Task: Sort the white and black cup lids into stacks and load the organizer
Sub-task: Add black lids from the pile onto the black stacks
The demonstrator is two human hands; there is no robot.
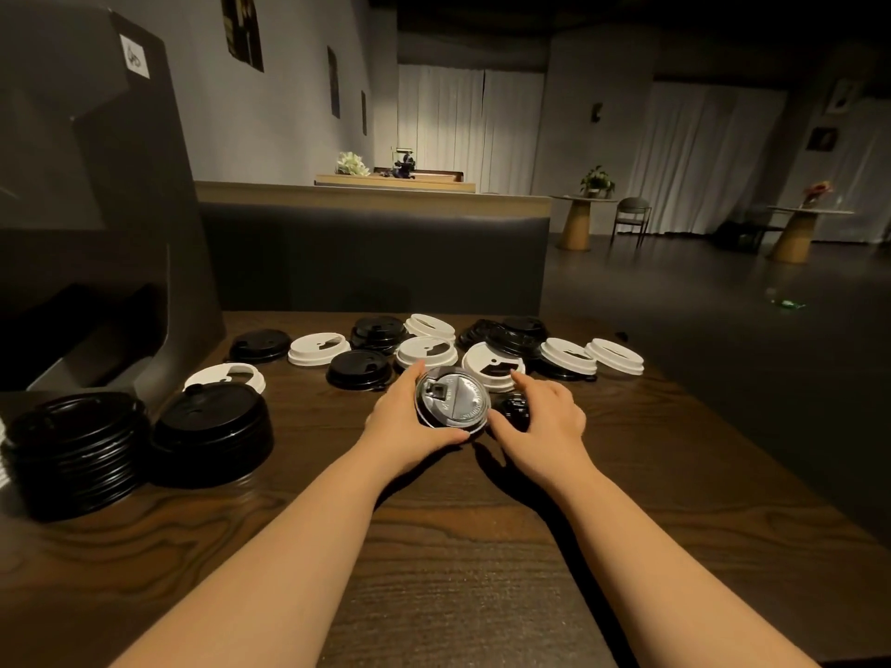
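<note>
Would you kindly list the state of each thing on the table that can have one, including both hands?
Left hand: grips the held black lid.
Held black lid: tilted up, glossy face towards the camera.
Right hand: fingers curled over a small black lid.
Black stacks: two, upright, side by side.
Loose lids: black and white, mixed, unsorted.
Organizer: upright; contents not visible.

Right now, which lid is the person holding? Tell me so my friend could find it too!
Find the dark wooden table and follow the two bare arms to where they meet. The left hand grips a black lid tilted up toward the camera, and the right hand reaches in beside it. It is the only lid lifted and tilted; light makes its top look shiny grey, while the others lie flat.
</note>
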